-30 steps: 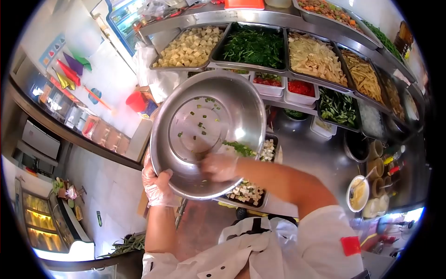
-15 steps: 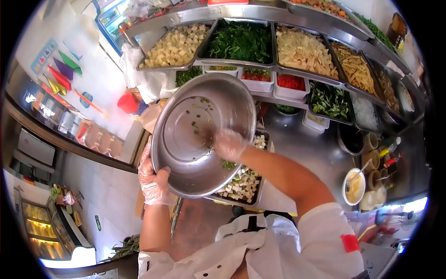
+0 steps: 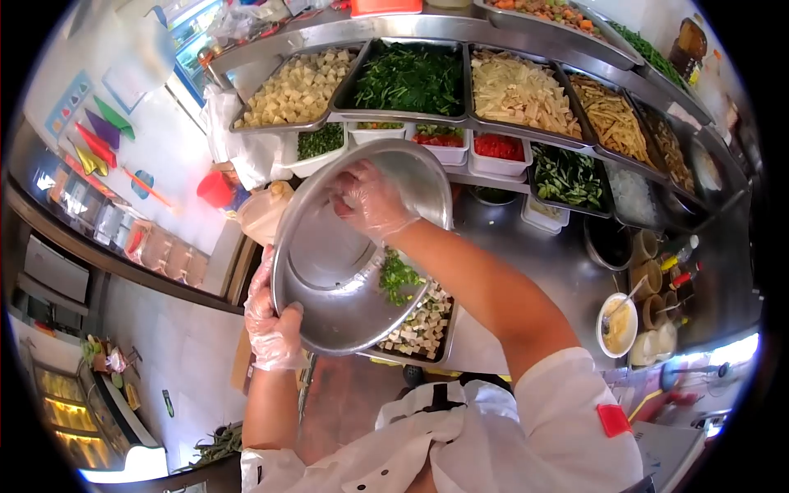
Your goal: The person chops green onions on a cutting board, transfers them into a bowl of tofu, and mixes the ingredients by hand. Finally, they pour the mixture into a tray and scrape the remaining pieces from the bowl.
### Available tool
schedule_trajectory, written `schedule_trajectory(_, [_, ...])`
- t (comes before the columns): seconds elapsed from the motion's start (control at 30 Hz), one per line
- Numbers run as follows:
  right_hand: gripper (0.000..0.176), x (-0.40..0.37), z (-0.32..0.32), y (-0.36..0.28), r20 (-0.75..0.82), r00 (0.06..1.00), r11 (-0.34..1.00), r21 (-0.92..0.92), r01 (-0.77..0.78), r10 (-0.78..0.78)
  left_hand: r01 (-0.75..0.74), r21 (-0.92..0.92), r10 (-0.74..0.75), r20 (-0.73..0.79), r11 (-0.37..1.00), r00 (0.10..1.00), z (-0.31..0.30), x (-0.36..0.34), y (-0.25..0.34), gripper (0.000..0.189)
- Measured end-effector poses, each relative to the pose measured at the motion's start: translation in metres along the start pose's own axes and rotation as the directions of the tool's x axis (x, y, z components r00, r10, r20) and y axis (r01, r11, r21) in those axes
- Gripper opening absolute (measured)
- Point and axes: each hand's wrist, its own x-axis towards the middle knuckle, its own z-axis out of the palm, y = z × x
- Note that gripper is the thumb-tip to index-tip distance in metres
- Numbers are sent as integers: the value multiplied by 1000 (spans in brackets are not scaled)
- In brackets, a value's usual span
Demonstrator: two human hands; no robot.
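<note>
Steel bowl (image 3: 329, 246) blocks tofu tray (image 3: 449, 333); veg pans (image 3: 403, 117) behind.

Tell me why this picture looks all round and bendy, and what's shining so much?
Head view: a fisheye lens curves the shelf of trays and leaves black corners; same head view, bright light glares off the steel bowl, washing out its rim.

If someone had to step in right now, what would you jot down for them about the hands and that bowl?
Left hand: gloved, grips the lower rim of the steel bowl, tilted over the tray of white cubes.
Right hand: gloved, open, inside the bowl near its upper rim.
Done: chopped greens heaped at the bowl's low edge, above the cubes.
Left: probably pushing those greens out onto the cubes.
</note>
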Motion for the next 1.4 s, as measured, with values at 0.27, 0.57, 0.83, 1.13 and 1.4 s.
schedule_trajectory(0.27, [20, -102, 7, 9, 266, 958, 990, 65, -125, 103, -48, -87, 51, 37, 995, 998, -18, 2, -4, 30])
schedule_trajectory(0.57, [30, -104, -16, -5, 612, 742, 956, -91, -279, 275, -52, -16, 52, 18, 999, 998, -13, 12, 5, 25])
schedule_trajectory(0.83, [20, -72, 35, -42, 386, 920, 947, 314, -64, -65, -99, -114, 105, 43, 989, 994, 3, 17, -4, 16])
schedule_trajectory(1.13, [17, -50, 41, -77, 399, 909, 898, 349, -269, 117, -54, -235, 64, 36, 971, 997, -8, 22, -19, 17])
schedule_trajectory(1.4, [14, -134, 32, -35, 674, 738, 999, -25, 39, -12, -61, -259, 72, 34, 964, 997, -20, 23, -18, 15])
